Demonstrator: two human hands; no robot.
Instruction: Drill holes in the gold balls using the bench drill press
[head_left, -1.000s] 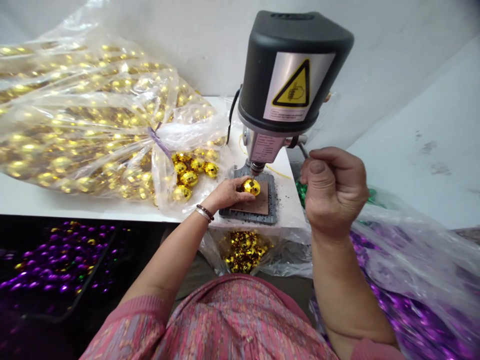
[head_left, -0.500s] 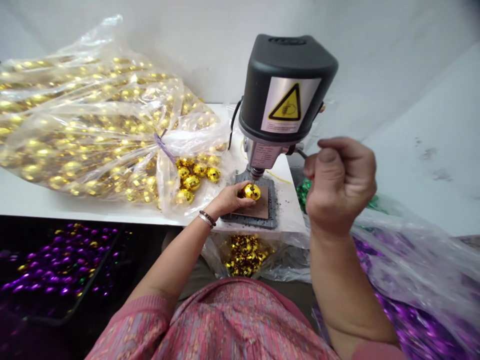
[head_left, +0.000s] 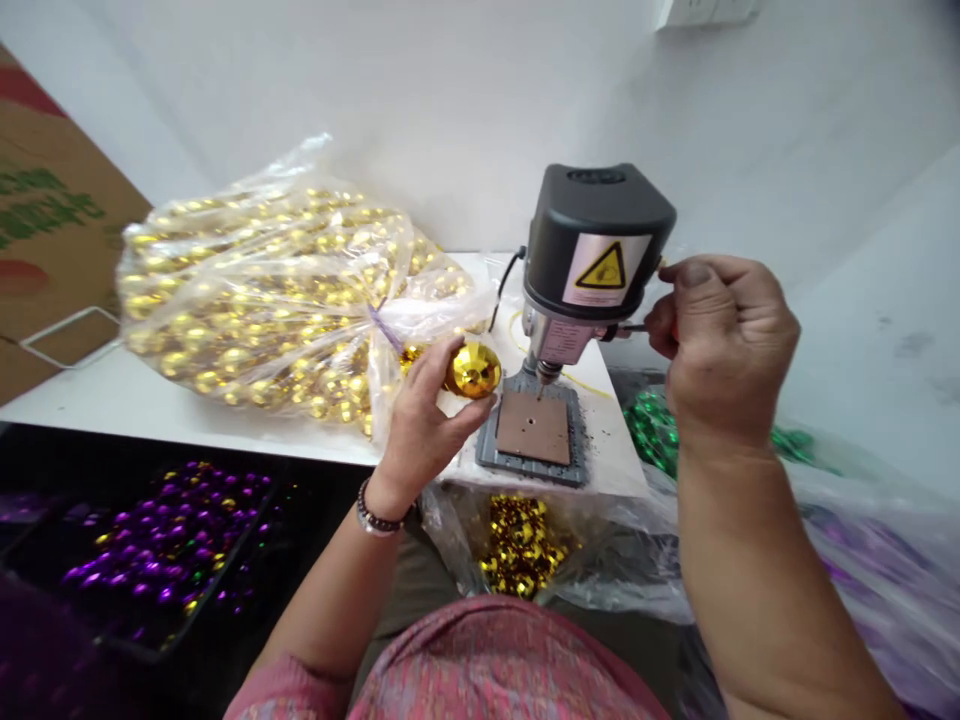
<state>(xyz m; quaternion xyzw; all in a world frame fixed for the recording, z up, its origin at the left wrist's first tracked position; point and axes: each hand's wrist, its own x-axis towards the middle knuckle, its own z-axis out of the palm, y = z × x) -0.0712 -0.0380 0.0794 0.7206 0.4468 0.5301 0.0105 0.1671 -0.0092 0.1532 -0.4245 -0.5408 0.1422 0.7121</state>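
In the head view, the left hand pinches a gold ball between thumb and fingers, beside the drill press (its bit over a brown board); the right hand curls round the lever.

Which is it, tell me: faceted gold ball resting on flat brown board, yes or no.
No, the left hand holds the gold ball off the board.

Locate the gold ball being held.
In the head view, the gold ball is near the centre, held in the left hand, left of the drill and above-left of the brown board.
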